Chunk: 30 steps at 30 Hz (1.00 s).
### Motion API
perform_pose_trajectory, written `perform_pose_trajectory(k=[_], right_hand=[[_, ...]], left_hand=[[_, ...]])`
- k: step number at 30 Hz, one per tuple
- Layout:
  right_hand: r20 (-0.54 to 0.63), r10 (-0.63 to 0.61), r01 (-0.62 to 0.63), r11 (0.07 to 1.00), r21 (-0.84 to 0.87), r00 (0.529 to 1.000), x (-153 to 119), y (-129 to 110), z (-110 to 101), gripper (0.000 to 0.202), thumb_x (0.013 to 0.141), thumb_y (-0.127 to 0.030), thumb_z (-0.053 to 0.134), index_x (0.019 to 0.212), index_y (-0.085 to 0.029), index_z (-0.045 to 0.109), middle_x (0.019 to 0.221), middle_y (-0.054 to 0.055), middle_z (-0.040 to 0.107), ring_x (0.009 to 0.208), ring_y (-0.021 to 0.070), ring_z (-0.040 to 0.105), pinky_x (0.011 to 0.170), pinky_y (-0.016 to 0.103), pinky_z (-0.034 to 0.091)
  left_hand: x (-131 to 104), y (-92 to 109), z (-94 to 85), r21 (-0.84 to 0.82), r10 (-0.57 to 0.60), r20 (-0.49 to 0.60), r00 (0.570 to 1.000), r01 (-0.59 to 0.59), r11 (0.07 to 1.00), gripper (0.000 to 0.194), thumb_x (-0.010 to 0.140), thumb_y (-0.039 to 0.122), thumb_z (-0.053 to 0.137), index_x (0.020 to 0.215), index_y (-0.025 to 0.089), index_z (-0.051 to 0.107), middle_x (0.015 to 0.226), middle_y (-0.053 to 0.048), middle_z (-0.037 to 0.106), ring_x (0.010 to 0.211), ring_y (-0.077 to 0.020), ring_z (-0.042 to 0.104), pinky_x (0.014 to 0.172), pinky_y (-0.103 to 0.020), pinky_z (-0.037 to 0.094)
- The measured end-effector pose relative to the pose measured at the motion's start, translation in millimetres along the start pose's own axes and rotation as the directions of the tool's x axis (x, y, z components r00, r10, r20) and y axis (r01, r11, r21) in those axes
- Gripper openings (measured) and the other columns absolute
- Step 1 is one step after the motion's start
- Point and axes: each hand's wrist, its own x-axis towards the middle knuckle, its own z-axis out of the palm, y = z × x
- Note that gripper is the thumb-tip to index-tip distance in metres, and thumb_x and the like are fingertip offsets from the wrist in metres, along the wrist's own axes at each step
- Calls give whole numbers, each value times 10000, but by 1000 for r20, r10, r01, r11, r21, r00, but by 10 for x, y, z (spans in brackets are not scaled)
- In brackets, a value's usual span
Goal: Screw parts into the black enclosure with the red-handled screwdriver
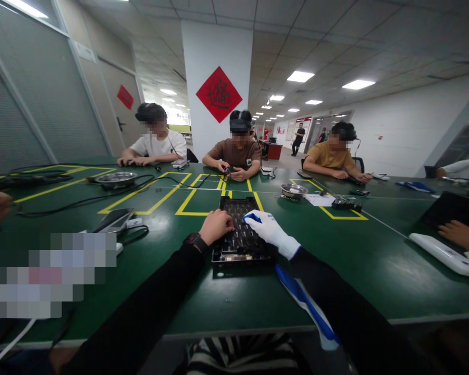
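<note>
A shallow black open case [236,229], with rows of small parts inside and a lighter strip at its near end, lies lengthwise on the green table in front of me. My left hand [217,227], bare with a dark watch at the wrist, grips the case's left edge, fingers curled over the rim. A white glove with blue fingertips covers my right hand [269,229]. It is over the right part of the case, fingers bent together; what they hold, if anything, is hidden. Beside my right forearm lies a blue and white glove [305,299].
Metal bowls [116,179] [294,191] stand further back, left and right. Black cables [82,211] run across the left side. A dark flat device [115,220] lies left, a white device [445,253] right. Several co-workers sit around the table, which has yellow tape outlines [191,213].
</note>
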Motion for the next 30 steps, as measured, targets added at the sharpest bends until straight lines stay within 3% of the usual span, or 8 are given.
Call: perform_pose_trajectory(k=[7, 10, 14, 21, 30], right_hand=[[-4, -27, 27, 999, -22, 1000, -36, 8, 22, 213, 815, -306, 468, 882, -187, 632, 814, 12, 628, 730, 135, 531, 716, 264, 402], [-37, -60, 58, 997, -44, 998, -42, 45, 35, 226, 814, -306, 488, 957, -197, 625, 929, 37, 629, 849, 157, 542, 810, 295, 397], [-50, -50, 46, 995, -85, 997, -48, 95, 64, 236, 830, -308, 479, 977, -194, 624, 974, 54, 614, 893, 157, 539, 848, 306, 387], [33, -132, 134, 988, -83, 991, -67, 75, 78, 212, 852, -293, 459, 901, -177, 630, 899, 41, 604, 826, 135, 537, 792, 276, 393], [35, -124, 126, 991, -35, 992, -62, 58, 105, 191, 826, -290, 494, 871, -169, 636, 857, 32, 612, 787, 136, 543, 758, 271, 400]], left_hand=[[-8, -17, -4, -56, 44, -66, 997, -48, 997, 160, 746, 344, 588, 727, 203, 662, 797, -64, 616, 827, -215, 517, 711, -315, 351], [-21, -22, -11, -208, 109, -124, 986, -133, 969, 158, 778, 328, 557, 767, 202, 652, 789, -46, 615, 811, -190, 523, 729, -301, 369], [-33, 36, -1, -453, 147, -189, 971, -219, 864, 184, 822, 302, 501, 812, 166, 623, 817, -35, 622, 771, -148, 534, 739, -267, 397], [-108, 155, 37, -576, 122, -191, 974, -212, 789, 196, 832, 300, 482, 823, 142, 598, 810, -32, 607, 741, -131, 531, 705, -246, 409], [-122, 125, 93, -642, 64, -144, 987, -143, 753, 249, 823, 357, 494, 833, 138, 610, 799, -32, 613, 730, -139, 534, 697, -255, 414]])
